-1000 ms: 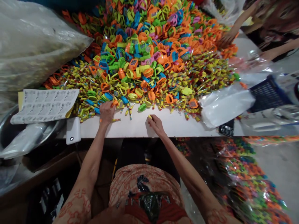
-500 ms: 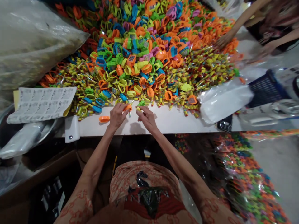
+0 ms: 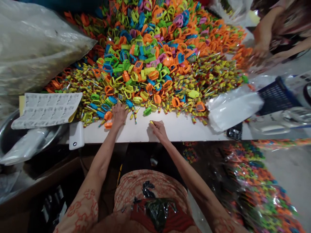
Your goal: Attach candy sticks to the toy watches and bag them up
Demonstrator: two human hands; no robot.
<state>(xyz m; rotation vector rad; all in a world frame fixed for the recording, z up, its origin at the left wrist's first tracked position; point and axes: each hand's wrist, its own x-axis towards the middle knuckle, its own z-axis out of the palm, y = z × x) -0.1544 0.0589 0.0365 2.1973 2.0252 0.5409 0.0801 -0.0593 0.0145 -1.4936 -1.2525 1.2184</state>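
A big heap of small plastic toy watches (image 3: 150,48) in orange, green, blue and yellow covers the white table (image 3: 175,129), with a band of yellow wrapped candy sticks (image 3: 213,77) along its near side. My left hand (image 3: 119,115) reaches into the heap's near edge, fingers curled over pieces beside two orange watches (image 3: 108,119). My right hand (image 3: 157,127) rests on the bare table strip, pinching a small yellow stick (image 3: 152,122).
A large plastic sack (image 3: 34,48) lies at far left above a printed sheet (image 3: 46,108) and a white device (image 3: 76,135). A clear bag (image 3: 233,108) and blue basket (image 3: 277,97) sit right. Another person's hands (image 3: 262,51) work at the far right. Filled bags lie on the floor (image 3: 252,181).
My hands were together in front of the heap with an orange piece; now the left has moved back left into the heap's edge and the right has dropped to the bare table.
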